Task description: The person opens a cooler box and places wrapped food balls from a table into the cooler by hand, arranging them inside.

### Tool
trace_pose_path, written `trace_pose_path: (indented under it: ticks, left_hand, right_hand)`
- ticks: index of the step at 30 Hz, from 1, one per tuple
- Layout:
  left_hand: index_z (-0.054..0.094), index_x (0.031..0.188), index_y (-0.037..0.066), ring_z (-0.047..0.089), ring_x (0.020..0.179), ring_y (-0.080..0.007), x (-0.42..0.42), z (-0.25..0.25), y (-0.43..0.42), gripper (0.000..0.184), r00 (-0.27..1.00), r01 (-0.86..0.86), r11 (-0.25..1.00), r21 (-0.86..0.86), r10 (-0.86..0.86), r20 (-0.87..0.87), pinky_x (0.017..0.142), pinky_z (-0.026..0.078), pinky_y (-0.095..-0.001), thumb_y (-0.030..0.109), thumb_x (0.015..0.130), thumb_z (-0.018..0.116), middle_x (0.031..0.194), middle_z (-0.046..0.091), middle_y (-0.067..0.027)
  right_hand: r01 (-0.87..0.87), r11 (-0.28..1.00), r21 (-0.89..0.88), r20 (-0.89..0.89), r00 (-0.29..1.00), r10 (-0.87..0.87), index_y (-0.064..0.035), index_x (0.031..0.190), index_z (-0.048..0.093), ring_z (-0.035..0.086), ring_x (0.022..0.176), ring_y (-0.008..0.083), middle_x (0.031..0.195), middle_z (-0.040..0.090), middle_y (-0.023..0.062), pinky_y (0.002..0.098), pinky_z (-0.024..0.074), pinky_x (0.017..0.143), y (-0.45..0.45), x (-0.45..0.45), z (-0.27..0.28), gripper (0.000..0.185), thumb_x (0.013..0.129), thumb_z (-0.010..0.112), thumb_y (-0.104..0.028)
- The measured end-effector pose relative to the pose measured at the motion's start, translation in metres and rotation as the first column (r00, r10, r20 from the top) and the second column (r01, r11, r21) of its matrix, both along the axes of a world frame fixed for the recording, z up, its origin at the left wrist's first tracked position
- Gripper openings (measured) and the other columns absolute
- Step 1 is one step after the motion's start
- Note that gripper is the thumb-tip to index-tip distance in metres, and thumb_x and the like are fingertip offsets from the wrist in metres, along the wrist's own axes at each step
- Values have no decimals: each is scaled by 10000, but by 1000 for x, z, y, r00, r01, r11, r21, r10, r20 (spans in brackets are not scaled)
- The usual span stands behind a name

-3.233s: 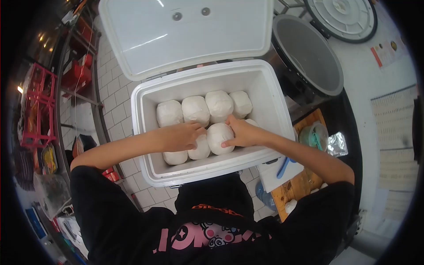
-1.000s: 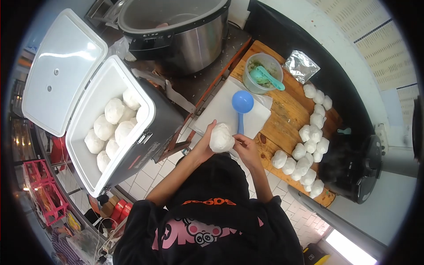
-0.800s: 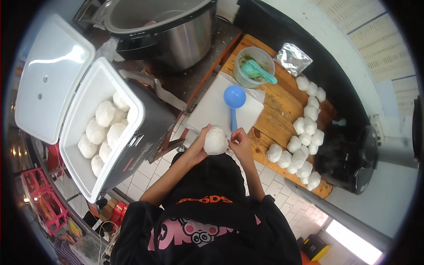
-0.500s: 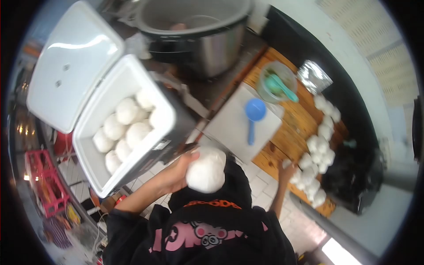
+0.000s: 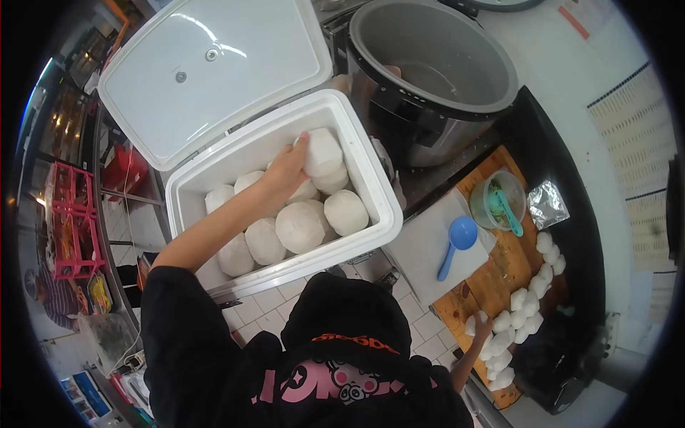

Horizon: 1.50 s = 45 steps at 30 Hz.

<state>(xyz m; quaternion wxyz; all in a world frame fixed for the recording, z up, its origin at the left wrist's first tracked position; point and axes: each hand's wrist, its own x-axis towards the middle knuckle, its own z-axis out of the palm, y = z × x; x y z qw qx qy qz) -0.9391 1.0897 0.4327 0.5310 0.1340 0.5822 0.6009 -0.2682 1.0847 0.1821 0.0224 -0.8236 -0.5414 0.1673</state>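
Observation:
My left hand [image 5: 290,167] is inside the white-lined cooler [image 5: 389,207], its fingers and thumb round a large white wrapped ball [image 5: 320,153] at the upper right corner. Several similar balls [image 5: 300,226] sit in the cooler below and beside it. Far to the right, my right hand [image 5: 481,329] grips a small white ball [image 5: 472,325] at the edge of the wooden board [image 5: 451,307]. A cluster of small white balls [image 5: 501,321] lies right beside that hand.
The cooler's lid [image 5: 214,71] stands open behind it. A large metal pot [image 5: 435,64] is at the back. On the worktop are a blue scoop [image 5: 462,233] on white sheets [image 5: 428,264], a tub with a turquoise spoon [image 5: 497,201] and crumpled foil [image 5: 548,205]. A person [image 5: 61,296] is at far left.
My left hand has carried the large ball from in front of my body into the cooler. The right hand, earlier at the ball, has moved to the small balls. The view has turned toward the cooler.

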Motion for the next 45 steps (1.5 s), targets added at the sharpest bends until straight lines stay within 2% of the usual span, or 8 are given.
trace_pose_path:
  ticks: [8,13,22,28,34,37,40,45]
  left_hand:
    - [421,1203,-57,471,1116,-222,-17,-18,10,492,981,182,982,53,-185,60,955,376,-360,358,944,372,1234,468,-159]
    - [572,1027,4,568,869,-277,-45,38,15,419,251,433,565,-703,-824,-508,759,445,-385,388,879,492,961,586,-160]
    - [383,1236,96,342,1188,-343,-10,-27,-17,570,-476,446,833,-326,-88,-875,818,474,-449,110,736,656,1276,342,-141]
    - [514,1068,37,556,934,-308,-62,8,-19,273,111,585,804,-104,-206,-972,744,474,-380,91,804,560,1000,576,-152]
    - [529,1035,14,561,908,-293,-21,38,-49,212,189,616,779,-118,-291,-938,786,453,-367,84,836,511,990,569,-143]
    - [525,1026,8,533,930,-319,9,19,-58,259,46,667,726,-168,-265,-963,798,441,-383,127,803,580,984,542,-160]
    - [486,1119,-6,449,1097,-311,13,-5,-50,421,-58,646,707,-288,-331,-942,921,386,-392,156,762,639,1150,476,-164]
    - [498,1174,28,476,1091,-330,30,26,-39,408,-153,624,673,-397,-393,-907,897,407,-365,101,789,610,1187,489,-176]
  right_hand:
    - [171,982,84,-844,536,-21,17,1234,437,507,1054,227,1178,502,122,343,410,881,28,-125,188,494,828,577,-228]
    - [6,992,128,-982,141,126,-2,1273,376,463,1142,259,1230,481,151,369,359,962,63,-227,285,526,848,538,-265]
    - [-850,408,334,-760,13,649,-15,1135,510,557,953,246,1041,588,130,314,451,809,62,-463,393,504,741,637,-302]
    - [-977,-126,173,313,-66,948,73,958,564,525,817,340,875,547,229,368,470,749,25,-524,289,379,717,664,-202]
    - [-928,-303,-216,-216,-258,942,53,827,618,566,915,325,938,562,237,381,495,678,58,-541,310,206,745,627,-135]
    - [-956,-190,-224,-316,-114,942,17,1060,542,566,885,342,990,536,203,369,451,796,65,-523,341,296,820,563,-155]
    - [-788,113,606,-402,-180,898,-5,1037,573,618,748,264,900,592,149,328,485,684,50,-466,351,214,846,529,-90]
    - [-263,838,478,-787,295,542,1,941,588,594,667,121,811,607,78,223,464,602,36,-331,285,119,846,547,-58]
